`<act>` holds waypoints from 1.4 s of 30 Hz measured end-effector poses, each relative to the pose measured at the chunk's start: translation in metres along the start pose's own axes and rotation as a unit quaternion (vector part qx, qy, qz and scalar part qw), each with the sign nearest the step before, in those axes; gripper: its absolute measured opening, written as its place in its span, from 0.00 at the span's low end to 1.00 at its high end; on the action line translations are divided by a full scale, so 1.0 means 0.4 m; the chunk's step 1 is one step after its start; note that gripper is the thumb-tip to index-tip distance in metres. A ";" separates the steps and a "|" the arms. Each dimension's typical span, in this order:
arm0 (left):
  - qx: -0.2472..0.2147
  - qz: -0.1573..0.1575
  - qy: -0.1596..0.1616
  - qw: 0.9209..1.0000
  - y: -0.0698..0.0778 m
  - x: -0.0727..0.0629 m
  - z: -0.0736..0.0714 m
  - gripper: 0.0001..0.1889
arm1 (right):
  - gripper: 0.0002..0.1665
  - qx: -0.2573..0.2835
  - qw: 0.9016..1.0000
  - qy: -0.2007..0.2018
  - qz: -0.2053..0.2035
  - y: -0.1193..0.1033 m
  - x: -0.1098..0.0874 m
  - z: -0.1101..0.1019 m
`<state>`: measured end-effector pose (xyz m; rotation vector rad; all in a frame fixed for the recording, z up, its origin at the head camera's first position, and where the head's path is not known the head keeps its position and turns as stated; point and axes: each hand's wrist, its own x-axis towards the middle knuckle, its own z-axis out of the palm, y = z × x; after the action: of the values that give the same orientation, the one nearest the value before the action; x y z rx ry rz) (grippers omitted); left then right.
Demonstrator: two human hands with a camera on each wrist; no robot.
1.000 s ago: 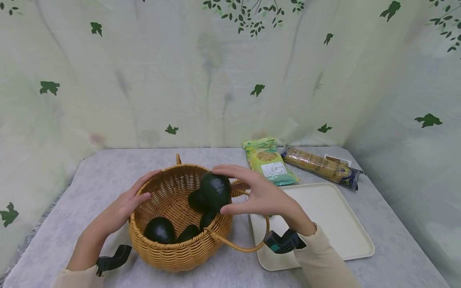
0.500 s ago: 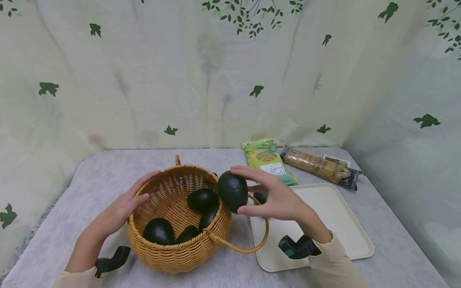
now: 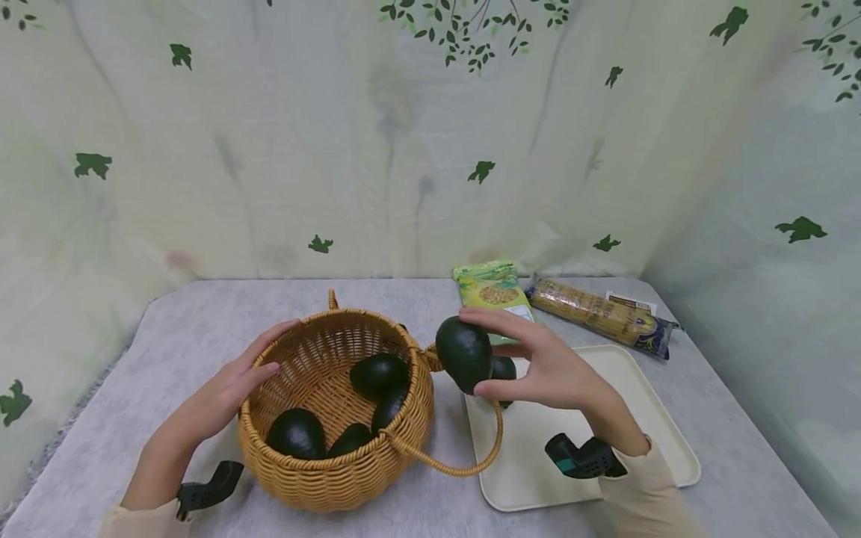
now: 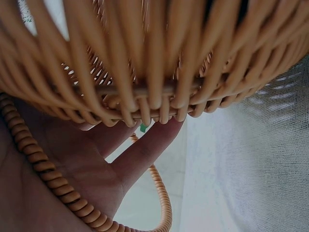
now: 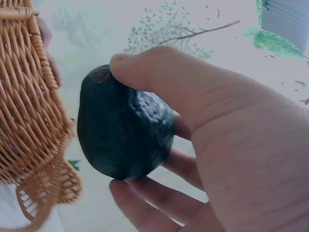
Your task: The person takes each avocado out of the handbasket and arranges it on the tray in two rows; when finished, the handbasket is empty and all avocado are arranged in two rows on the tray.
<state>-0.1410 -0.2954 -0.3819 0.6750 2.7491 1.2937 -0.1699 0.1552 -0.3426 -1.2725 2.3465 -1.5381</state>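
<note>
Table (image 3: 202, 317): basket (image 3: 323, 486) left of centre near the front edge, tray (image 3: 585, 448) to its right, pasta (image 3: 595, 310) and green bag (image 3: 494, 285) along the back edge's right half. Left hand (image 3: 232, 381): rim held between thumb and fingers. Right hand (image 3: 545, 366): digits clamped on the held avocado (image 3: 464, 355), aloft between basket and the tray's back left corner; a second avocado (image 3: 504, 368) shows behind, and four others (image 3: 378, 375) lie in the basket. The step is judged a transfer between basket and tray; the next move calls for a steady pinch clear of the handle (image 3: 464, 471). Only the head view shows the basket's contents; the left wrist view adds fingers (image 4: 145, 154) against the outer wall, the right a brown scar (image 5: 101, 75) beside the thumb tip.
</note>
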 end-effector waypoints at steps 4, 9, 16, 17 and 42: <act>0.000 -0.001 -0.001 1.000 0.000 0.000 0.000 0.31 | 0.48 -0.020 1.000 0.009 0.001 0.006 -0.013 -0.024; 0.006 -0.003 0.003 1.000 0.001 0.000 0.000 0.31 | 0.49 -0.043 0.999 0.025 0.006 0.024 -0.032 -0.060; 0.000 -0.006 0.001 1.000 0.002 -0.001 0.001 0.31 | 0.48 -0.069 0.996 0.039 0.027 0.055 -0.054 -0.101; 0.000 -0.007 0.001 1.000 0.002 -0.001 0.001 0.31 | 0.48 -0.069 0.996 0.040 0.031 0.059 -0.056 -0.105; 0.006 -0.010 -0.001 1.000 -0.001 0.002 0.001 0.31 | 0.44 -0.051 0.987 0.005 0.151 0.180 -0.101 -0.161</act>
<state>-0.1419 -0.2951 -0.3823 0.6474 2.7562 1.2742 -0.2161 0.2408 -0.3816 -0.8721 2.5101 -1.3485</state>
